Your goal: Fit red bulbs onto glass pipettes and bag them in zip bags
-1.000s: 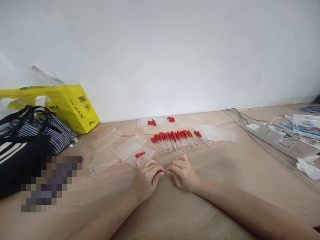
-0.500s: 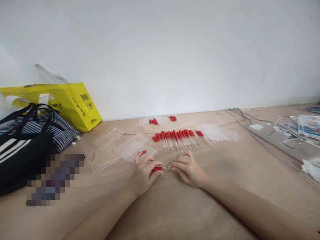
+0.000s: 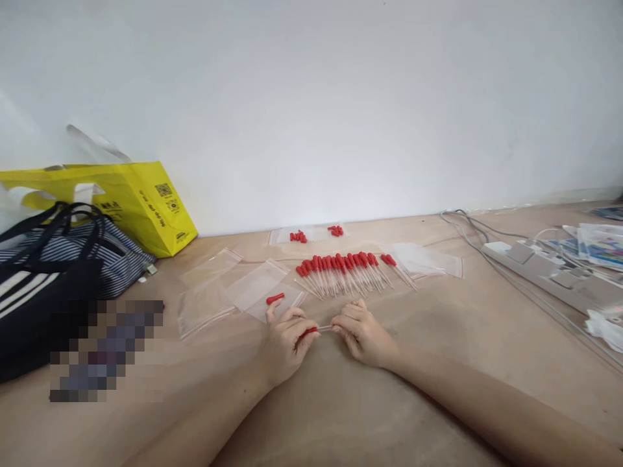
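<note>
At centre, my left hand [image 3: 283,345] is pinching the bulb [image 3: 311,331], likely soft; my right hand [image 3: 363,334] is pinching the tube [image 3: 324,328], probably brittle, best held near the bulb.

Droppers [image 3: 339,263] lie between shopping bag [image 3: 139,201], left, and power strip [image 3: 540,273], right.

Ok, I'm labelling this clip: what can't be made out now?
All in the head view:
- Thin clear tube: right end, hidden by the right hand.
- Red bulb-shaped cap: left part, hidden by the left hand.
- Dark patch, lower left: pixelated, contents unreadable.
- Yellow bag with white handles: left end, cut off by frame edge.
</note>
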`<act>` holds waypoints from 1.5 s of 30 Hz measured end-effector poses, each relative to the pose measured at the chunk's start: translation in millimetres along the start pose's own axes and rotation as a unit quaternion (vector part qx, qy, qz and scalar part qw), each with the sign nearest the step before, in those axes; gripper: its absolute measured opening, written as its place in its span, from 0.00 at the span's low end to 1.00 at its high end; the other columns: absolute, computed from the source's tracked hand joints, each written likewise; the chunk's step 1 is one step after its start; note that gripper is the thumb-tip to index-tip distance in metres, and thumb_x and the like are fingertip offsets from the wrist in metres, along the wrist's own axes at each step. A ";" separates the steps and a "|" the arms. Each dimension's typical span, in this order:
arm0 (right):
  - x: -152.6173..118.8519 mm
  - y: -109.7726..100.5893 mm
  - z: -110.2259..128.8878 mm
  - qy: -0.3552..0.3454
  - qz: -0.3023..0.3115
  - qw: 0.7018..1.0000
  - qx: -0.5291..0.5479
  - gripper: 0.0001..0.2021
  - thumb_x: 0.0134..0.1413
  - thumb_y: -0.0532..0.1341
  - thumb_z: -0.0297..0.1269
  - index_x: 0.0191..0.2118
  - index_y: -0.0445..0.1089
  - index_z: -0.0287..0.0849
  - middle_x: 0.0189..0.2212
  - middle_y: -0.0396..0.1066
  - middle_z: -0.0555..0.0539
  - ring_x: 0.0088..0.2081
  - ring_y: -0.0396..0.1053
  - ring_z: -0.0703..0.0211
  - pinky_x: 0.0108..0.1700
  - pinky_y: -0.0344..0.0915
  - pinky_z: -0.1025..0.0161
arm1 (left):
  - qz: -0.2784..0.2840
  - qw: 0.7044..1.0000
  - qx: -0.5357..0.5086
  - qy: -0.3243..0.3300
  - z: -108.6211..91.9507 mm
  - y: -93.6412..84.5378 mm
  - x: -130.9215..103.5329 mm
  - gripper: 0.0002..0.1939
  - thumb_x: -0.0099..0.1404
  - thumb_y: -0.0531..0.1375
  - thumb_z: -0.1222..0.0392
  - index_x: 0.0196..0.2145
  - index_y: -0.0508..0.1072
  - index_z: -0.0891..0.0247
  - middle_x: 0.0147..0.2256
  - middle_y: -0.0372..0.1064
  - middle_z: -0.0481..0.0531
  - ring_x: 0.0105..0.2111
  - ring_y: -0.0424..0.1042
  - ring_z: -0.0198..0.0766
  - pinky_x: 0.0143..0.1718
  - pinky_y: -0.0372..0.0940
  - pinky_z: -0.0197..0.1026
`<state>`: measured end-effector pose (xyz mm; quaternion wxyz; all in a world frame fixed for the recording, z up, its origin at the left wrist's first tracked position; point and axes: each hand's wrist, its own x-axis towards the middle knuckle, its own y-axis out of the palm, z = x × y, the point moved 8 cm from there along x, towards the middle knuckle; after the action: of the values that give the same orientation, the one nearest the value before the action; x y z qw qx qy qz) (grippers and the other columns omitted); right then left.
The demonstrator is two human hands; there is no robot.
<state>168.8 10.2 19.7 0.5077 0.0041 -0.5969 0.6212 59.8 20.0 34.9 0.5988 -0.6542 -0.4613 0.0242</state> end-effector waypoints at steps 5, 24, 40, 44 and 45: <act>4.2 -4.4 -0.8 0.000 0.019 0.998 -0.053 0.11 0.57 0.49 0.35 0.34 0.68 0.42 0.26 0.68 0.49 0.31 0.58 0.63 0.35 0.44 0.62 | -0.019 1.000 0.018 -0.009 7.4 -7.9 2.2 0.06 0.61 0.54 0.59 0.29 0.70 0.58 0.26 0.72 0.43 0.33 0.68 0.36 0.52 0.37 0.53; 32.3 -6.8 -87.9 0.319 -0.075 0.929 -0.170 0.09 0.49 0.53 0.31 0.36 0.66 0.40 0.28 0.71 0.48 0.35 0.65 0.57 0.37 0.45 0.61 | -0.049 0.958 0.200 -0.201 93.8 -26.2 -12.0 0.12 0.58 0.54 0.54 0.38 0.70 0.57 0.41 0.68 0.55 0.42 0.64 0.49 0.45 0.47 0.57; 69.0 27.7 -52.0 0.211 0.018 0.960 -0.182 0.08 0.51 0.54 0.39 0.32 0.69 0.44 0.33 0.69 0.46 0.38 0.60 0.56 0.39 0.45 0.59 | -0.054 0.962 0.183 -0.197 97.4 -26.3 -5.7 0.07 0.59 0.53 0.59 0.29 0.71 0.56 0.32 0.72 0.50 0.37 0.66 0.45 0.40 0.49 0.52; 77.1 46.6 -46.0 0.234 0.067 0.947 -0.208 0.11 0.49 0.56 0.41 0.33 0.69 0.40 0.35 0.68 0.42 0.40 0.59 0.53 0.39 0.46 0.57 | -0.063 0.964 0.182 -0.182 87.9 -30.5 -4.4 0.07 0.61 0.52 0.61 0.32 0.69 0.58 0.34 0.72 0.50 0.38 0.66 0.44 0.42 0.49 0.51; 78.1 49.5 -46.4 0.245 0.070 0.943 -0.214 0.11 0.49 0.55 0.40 0.33 0.69 0.39 0.35 0.67 0.41 0.40 0.59 0.52 0.39 0.47 0.57 | -0.063 0.967 0.180 -0.172 84.2 -30.5 -3.8 0.07 0.61 0.51 0.61 0.33 0.69 0.58 0.34 0.72 0.50 0.38 0.67 0.44 0.42 0.49 0.51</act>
<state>127.4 105.0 17.6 0.5821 -0.2987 -0.5717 0.4951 -9.0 77.3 33.8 0.6185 -0.4916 -0.5857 0.1809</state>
